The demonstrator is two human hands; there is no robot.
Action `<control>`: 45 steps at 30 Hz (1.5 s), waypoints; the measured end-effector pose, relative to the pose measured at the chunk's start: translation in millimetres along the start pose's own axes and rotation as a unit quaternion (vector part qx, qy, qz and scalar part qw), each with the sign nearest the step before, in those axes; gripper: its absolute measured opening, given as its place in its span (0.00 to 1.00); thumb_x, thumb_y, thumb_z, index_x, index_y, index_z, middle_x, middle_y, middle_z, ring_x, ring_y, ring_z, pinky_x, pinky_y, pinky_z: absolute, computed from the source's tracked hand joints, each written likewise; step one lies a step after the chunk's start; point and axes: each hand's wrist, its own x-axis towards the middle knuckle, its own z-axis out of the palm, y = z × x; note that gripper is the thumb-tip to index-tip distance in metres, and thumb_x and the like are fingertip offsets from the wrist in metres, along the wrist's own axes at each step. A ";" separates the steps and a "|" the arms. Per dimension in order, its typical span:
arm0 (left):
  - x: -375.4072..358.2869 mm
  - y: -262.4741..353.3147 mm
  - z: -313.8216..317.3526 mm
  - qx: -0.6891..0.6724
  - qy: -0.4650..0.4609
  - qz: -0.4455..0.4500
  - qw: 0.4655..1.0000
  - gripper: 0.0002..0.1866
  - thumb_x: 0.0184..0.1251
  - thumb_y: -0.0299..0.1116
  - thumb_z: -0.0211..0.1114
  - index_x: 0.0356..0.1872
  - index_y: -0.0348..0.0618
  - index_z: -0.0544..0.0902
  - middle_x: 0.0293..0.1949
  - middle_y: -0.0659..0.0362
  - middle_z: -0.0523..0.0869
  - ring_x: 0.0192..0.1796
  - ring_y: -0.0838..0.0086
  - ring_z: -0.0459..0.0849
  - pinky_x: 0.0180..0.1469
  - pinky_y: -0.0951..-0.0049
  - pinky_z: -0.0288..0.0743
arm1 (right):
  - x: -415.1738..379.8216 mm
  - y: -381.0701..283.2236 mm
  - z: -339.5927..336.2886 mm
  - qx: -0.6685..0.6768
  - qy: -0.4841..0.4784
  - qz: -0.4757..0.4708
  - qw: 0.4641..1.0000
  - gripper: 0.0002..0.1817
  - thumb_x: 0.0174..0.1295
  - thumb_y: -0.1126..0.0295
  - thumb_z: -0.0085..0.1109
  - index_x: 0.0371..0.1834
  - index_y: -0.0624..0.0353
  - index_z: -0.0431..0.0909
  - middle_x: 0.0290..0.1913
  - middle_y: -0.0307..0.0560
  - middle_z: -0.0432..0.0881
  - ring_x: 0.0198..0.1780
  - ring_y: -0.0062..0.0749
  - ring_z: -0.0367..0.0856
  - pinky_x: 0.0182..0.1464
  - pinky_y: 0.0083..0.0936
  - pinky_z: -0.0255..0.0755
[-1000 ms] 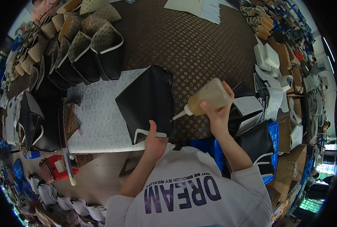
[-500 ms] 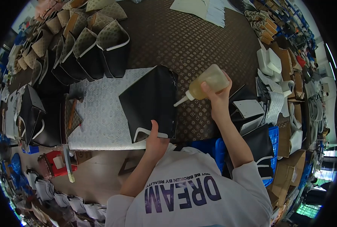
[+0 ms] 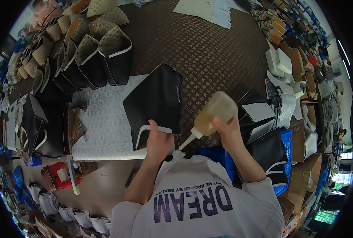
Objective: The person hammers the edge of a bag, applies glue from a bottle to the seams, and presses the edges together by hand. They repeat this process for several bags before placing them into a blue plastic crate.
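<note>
A black leather-like piece point(image 3: 154, 99) with a white-edged opening lies partly over a pale patterned sheet point(image 3: 101, 119). My left hand point(image 3: 158, 142) grips its near end, thumb on top and the other fingers hidden beneath. Wrapped round a translucent squeeze bottle of yellowish liquid point(image 3: 216, 113) is my right hand point(image 3: 228, 131). The bottle's thin nozzle points down and left, close to the near right corner of the black piece and my shirt. Whether the nozzle touches anything cannot be made out.
Black and patterned bag pieces point(image 3: 117, 55) stand in rows at the upper left. A hammer-like tool point(image 3: 76, 119) lies left of the sheet. More black pieces point(image 3: 265, 148) rest by a blue crate point(image 3: 286, 144) at right. White containers point(image 3: 283, 61) stand behind.
The bottle and my right hand have moved toward my body, with the nozzle tilted more steeply down. The black piece has shifted slightly, and my left hand has moved a little up and left.
</note>
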 end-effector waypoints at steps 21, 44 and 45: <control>78.8 93.7 45.2 0.717 -0.089 0.197 0.663 0.12 0.65 0.32 0.60 0.48 0.42 0.78 0.37 0.49 0.84 0.40 0.56 0.84 0.40 0.65 0.74 | 71.5 -70.1 32.3 0.049 0.054 -0.184 0.980 0.47 0.54 0.63 0.71 0.67 0.58 0.45 0.60 0.51 0.63 0.60 0.37 0.69 0.57 0.39 0.74; 78.8 80.5 41.9 0.710 -0.060 0.237 0.661 0.10 0.65 0.35 0.61 0.43 0.46 0.83 0.30 0.53 0.85 0.32 0.59 0.84 0.35 0.64 0.75 | 101.9 -42.5 36.2 -0.081 0.035 -0.301 0.949 0.49 0.52 0.65 0.74 0.68 0.57 0.45 0.61 0.51 0.60 0.61 0.36 0.66 0.62 0.32 0.65; 79.6 80.2 40.5 0.709 -0.057 0.238 0.662 0.10 0.65 0.35 0.61 0.44 0.46 0.83 0.30 0.53 0.85 0.32 0.59 0.84 0.35 0.64 0.75 | 101.5 -42.5 37.5 -0.087 0.037 -0.303 0.948 0.49 0.52 0.65 0.74 0.68 0.57 0.45 0.61 0.51 0.60 0.61 0.36 0.66 0.62 0.32 0.65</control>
